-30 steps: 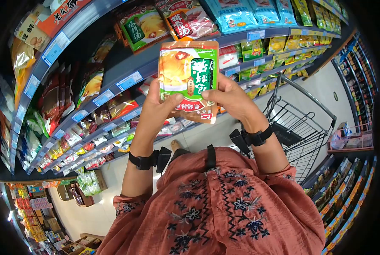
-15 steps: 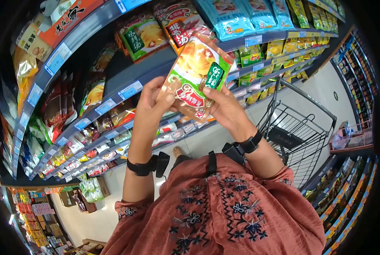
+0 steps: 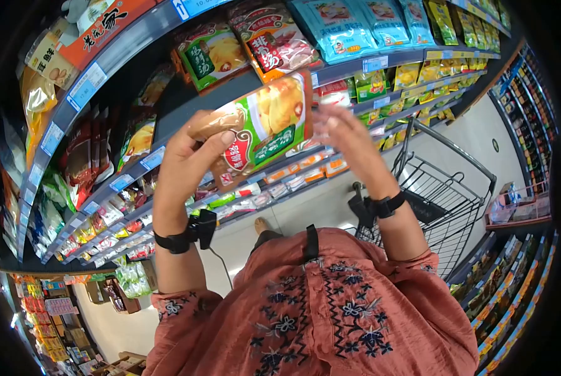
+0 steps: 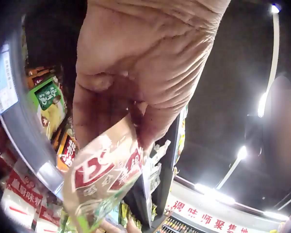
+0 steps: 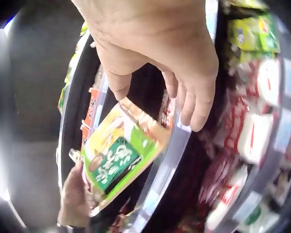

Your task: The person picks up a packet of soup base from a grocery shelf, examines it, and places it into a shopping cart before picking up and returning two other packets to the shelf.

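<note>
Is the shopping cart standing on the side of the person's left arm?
No, the black wire cart stands at the person's right, beyond the right forearm.

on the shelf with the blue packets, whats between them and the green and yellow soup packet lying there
A mostly red packet lies between the green and yellow soup packet and the blue packets, seen in the head view.
</note>
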Available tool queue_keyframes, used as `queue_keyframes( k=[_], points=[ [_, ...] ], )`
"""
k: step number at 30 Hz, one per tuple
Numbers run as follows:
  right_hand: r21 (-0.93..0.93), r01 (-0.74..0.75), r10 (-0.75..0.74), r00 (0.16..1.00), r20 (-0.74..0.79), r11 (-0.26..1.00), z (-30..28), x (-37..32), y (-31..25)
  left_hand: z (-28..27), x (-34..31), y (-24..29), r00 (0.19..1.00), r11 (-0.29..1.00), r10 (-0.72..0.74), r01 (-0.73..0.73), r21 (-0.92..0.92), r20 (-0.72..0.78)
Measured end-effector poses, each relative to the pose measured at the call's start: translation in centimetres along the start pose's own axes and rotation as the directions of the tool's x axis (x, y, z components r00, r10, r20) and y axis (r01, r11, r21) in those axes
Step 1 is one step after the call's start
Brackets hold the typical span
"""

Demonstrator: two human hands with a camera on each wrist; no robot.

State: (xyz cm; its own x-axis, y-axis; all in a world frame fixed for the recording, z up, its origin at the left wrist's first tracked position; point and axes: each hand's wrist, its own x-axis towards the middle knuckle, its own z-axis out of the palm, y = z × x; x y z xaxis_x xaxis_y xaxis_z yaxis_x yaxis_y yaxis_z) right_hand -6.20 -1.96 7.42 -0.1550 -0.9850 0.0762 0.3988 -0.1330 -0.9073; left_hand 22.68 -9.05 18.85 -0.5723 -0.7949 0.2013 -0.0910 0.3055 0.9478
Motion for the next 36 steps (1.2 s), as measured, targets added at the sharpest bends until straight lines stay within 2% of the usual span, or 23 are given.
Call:
queue_keyframes(
  k=[2,3,4,5,6,8,11,12,15,16,18,19,20,23,25,27,30,33,34,36],
  points=[
    [-0.236,0.155,-0.151,0.988,0.033,0.959,-0.1,0.5,-2.3,-0.5,0.2,0.6,0.998,0.994,0.017,-0.024,0.105,0.065],
    [-0.347,0.234,-0.227,0.972,0.062,0.908,0.1,0.5,-3.5,-0.7,0.5,0.7,0.987,0.985,0.074,-0.094,0.146,0.143],
    [-0.384,0.209,-0.197,0.978,0.072,0.899,0.5,0.3,-4.6,-0.8,0.9,0.6,0.967,0.969,0.125,-0.166,0.18,0.222],
    [-0.468,0.235,-0.179,0.97,0.162,0.852,1.2,-0.1,-5.8,-0.9,1.1,0.6,0.938,0.949,0.167,-0.237,0.208,0.304],
    [-0.543,0.267,-0.151,0.957,0.249,0.796,2.1,-0.5,-6.8,-0.5,1.1,1.3,0.934,0.963,0.08,-0.162,0.214,0.347],
    [-0.637,0.324,-0.079,0.921,0.382,0.7,3.5,-1.0,-6.9,-0.1,1.6,1.2,0.907,0.953,0.046,-0.165,0.253,0.418],
    [-0.587,0.055,0.261,0.86,0.44,0.808,4.4,-0.9,-5.8,0.3,2.6,1.0,0.88,0.955,0.082,-0.204,0.216,0.468],
    [-0.6,0.064,0.258,0.863,0.434,0.797,4.4,-0.4,-4.7,0.4,2.8,1.0,0.876,0.958,0.107,-0.218,0.188,0.47],
    [-0.394,-0.106,0.253,0.904,0.344,0.913,4.9,-0.8,-3.8,0.6,3.1,1.7,0.937,0.987,0.076,-0.12,0.11,0.34],
    [-0.419,-0.115,0.263,0.912,0.314,0.901,5.0,-0.8,-4.2,0.3,3.0,1.3,0.973,0.999,-0.025,0.014,0.052,0.232],
    [-0.321,-0.032,0.13,0.949,0.287,0.947,4.7,-0.5,-3.6,-0.4,3.2,0.1,0.995,0.993,0.096,-0.094,0.073,-0.028],
    [-0.272,0.017,0.059,0.962,0.266,0.962,4.7,-0.2,-3.5,-0.8,3.4,-0.5,0.975,0.984,0.163,-0.15,0.094,-0.154],
    [-0.191,-0.032,0.073,0.975,0.209,0.981,4.8,-0.2,-3.7,-1.4,3.2,-1.5,0.962,0.984,0.158,-0.136,0.114,-0.222],
    [-0.007,-0.075,0.075,0.986,0.149,0.997,4.6,0.3,-3.2,-0.2,1.6,-3.9,0.986,0.983,-0.064,0.036,-0.181,-0.153],
    [0.058,-0.077,0.07,0.992,0.108,0.995,4.8,0.5,-2.9,1.8,0.7,-5.1,0.989,0.975,-0.124,0.106,-0.193,-0.082],
    [0.092,-0.086,0.078,0.993,0.084,0.992,4.8,0.8,-2.3,3.5,0.2,-5.6,0.981,0.939,-0.188,0.169,-0.299,-0.037],
    [0.079,-0.086,0.081,0.994,0.075,0.993,5.2,0.9,-2.0,5.9,-0.1,-5.7,0.985,0.849,-0.17,0.139,-0.51,-0.016],
    [-0.044,-0.068,0.071,0.994,0.08,0.997,6.4,0.2,-3.1,7.3,0.1,-6.3,0.994,0.798,-0.091,0.039,-0.601,-0.057],
    [-0.284,0.127,-0.103,0.99,0.099,0.95,6.7,0.2,-2.6,7.6,0.1,-6.8,0.991,0.81,-0.103,0.036,-0.585,-0.081],
    [-0.489,0.216,-0.112,0.966,0.233,0.845,7.0,-0.3,-3.1,8.4,-0.5,-7.0,0.988,0.753,-0.129,0.039,-0.657,-0.089]
  ],
)
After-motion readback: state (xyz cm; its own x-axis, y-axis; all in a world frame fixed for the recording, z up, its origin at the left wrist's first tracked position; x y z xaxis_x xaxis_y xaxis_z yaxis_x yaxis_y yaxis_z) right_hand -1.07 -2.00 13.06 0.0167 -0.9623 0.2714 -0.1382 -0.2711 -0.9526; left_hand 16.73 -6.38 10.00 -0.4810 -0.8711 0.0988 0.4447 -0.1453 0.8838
